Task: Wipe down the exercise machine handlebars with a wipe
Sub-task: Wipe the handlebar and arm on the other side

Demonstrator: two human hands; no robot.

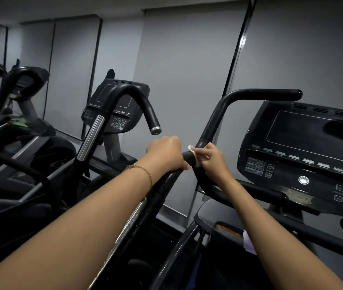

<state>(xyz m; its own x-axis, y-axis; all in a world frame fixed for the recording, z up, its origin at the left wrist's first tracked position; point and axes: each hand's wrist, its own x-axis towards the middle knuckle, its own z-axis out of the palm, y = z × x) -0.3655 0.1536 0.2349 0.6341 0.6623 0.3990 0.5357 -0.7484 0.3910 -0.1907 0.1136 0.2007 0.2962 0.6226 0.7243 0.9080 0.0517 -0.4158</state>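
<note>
Wipe (194, 156) was pinched in your R hand (214, 162) against the handlebar (164, 183) tip, just beside your L hand (166, 152) clamped round same bar, whose long axis ran down-left twd you.

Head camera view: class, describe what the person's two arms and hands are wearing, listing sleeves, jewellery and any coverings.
Both forearms are bare; no sleeves show. The left hand and right hand wear no gloves. A thin gold-coloured chain bracelet circles the left wrist; the right wrist carries nothing visible.
</note>
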